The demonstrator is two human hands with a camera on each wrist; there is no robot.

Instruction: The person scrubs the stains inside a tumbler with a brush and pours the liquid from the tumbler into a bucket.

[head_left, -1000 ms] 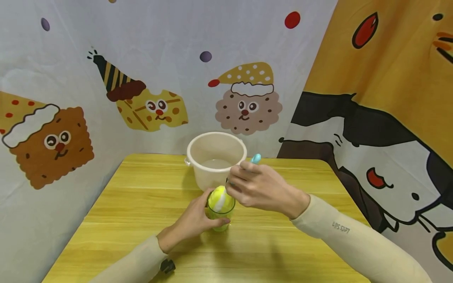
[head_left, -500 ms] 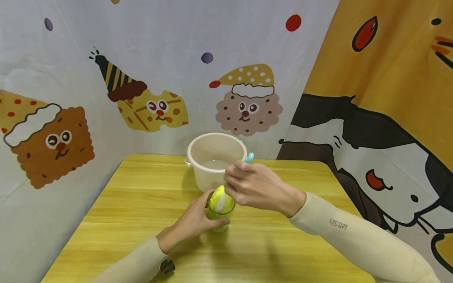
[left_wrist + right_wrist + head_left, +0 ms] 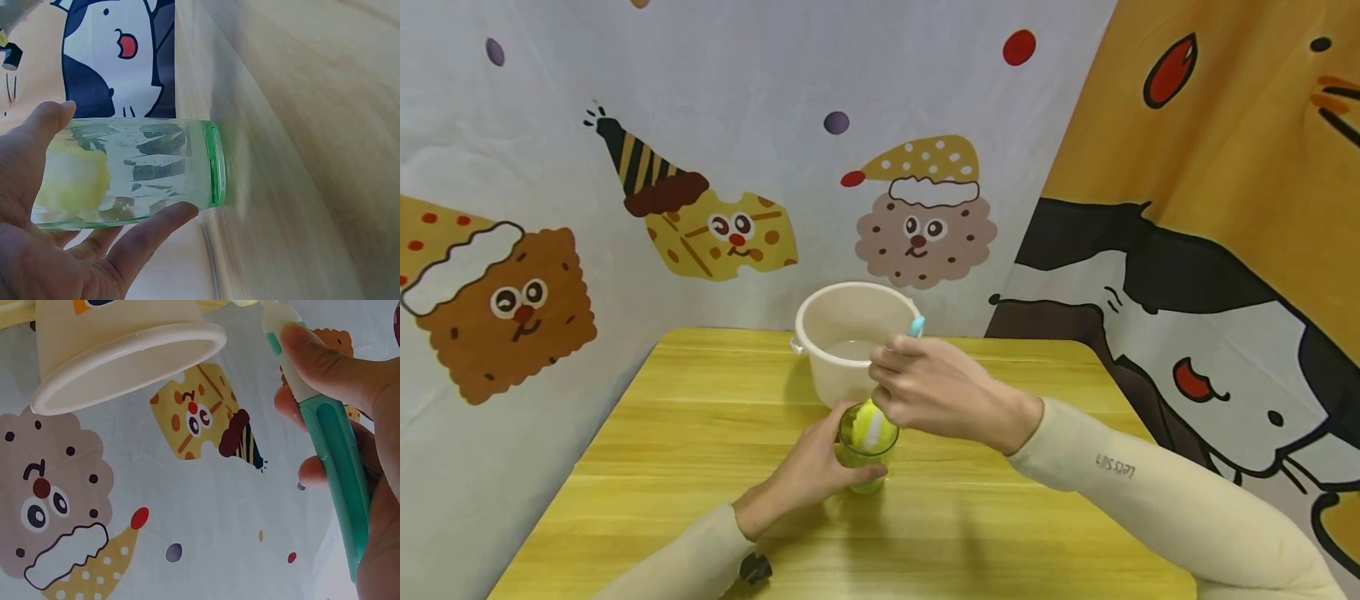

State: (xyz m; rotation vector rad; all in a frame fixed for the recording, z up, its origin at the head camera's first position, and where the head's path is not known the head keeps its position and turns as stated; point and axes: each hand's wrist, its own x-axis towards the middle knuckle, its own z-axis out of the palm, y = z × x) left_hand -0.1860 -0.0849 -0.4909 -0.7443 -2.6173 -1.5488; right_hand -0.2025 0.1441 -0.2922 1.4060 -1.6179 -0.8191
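Green, see-through glass makes up the cup, which is upright at the desk, just below the middle of the head view. A yellow and white sponge sits in its mouth, partly hidden by the right hand. That hand grips the teal and white handle, which slants down the right side of the right wrist view. The left hand is wrapped round the cup, thumb on one side and fingers on the other. Near the centre of the head view, a cream bucket stands behind the cup. Lower left of centre, a small black object shows beside the left sleeve. Cartoon-printed cloth fills the upper frame.
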